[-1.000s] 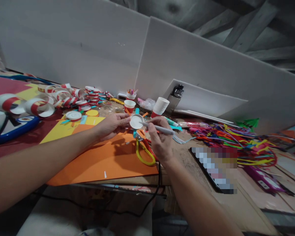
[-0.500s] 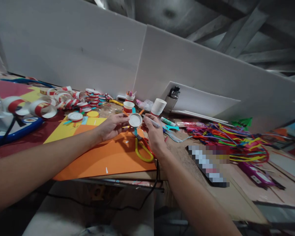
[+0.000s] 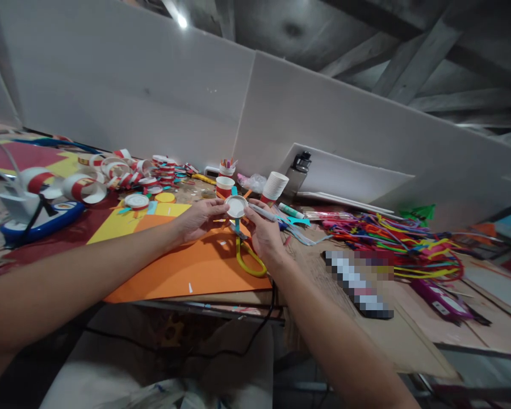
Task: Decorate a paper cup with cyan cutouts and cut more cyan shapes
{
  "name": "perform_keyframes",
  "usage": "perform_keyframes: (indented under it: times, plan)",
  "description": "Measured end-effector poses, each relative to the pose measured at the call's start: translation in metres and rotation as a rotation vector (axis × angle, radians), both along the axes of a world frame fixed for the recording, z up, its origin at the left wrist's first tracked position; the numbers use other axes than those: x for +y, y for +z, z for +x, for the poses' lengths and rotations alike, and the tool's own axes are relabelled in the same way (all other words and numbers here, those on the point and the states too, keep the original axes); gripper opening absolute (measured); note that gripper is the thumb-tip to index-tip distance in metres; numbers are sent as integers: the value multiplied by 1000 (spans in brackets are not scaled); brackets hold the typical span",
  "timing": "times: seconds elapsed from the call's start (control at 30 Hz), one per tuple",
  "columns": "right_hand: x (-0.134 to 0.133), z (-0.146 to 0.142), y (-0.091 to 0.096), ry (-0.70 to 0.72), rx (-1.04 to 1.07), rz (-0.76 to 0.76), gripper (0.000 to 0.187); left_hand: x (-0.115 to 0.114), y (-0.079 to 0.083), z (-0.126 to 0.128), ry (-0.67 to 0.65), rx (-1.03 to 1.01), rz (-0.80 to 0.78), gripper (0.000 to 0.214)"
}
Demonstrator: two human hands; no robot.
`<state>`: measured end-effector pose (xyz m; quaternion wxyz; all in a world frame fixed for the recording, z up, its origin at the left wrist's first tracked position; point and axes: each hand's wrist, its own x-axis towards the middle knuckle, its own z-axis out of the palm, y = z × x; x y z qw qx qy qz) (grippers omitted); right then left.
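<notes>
From here I pinch the white disc (image 3: 237,207) over the tabletop (image 3: 300,261), left hand (image 3: 201,218) at its left rim, right hand (image 3: 266,233) at its right, also gripping the pen (image 3: 264,213), which slants from far left to near right.

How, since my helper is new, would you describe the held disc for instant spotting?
Find the large orange sheet on the table. Near its far side, between both hands, is a white disc with radiating turquoise and orange strips. Unlike the similar disc lying farther left, it's held up.
</notes>
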<state>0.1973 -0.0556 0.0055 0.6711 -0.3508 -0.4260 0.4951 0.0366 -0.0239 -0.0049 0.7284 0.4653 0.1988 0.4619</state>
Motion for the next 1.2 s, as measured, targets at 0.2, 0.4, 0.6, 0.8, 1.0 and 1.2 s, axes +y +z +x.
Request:
perform_keyframes:
  times: [0.2, 0.4, 0.6, 0.8, 1.0, 1.2]
  plan:
    - [3, -3, -5, 13, 43, -8, 37, 3, -5, 0, 30, 19, -18, 19]
    - [7, 0, -10, 22, -2, -1, 36, 4, -6, 2, 52, 13, -99, 20]
    - [9, 4, -14, 61, 6, 30, 38, 2, -3, 2, 70, 34, -135, 15]
    - [8, 4, -13, 50, 5, 28, 38, 1, -5, 3, 31, 53, -64, 22]
    - [10, 7, -12, -75, -33, 20, 31, 5, -6, 3, 79, 44, -62, 18]
    - [14, 16, -8, -277, -100, 68, 20, 4, -4, 2, 115, 70, -99, 16]
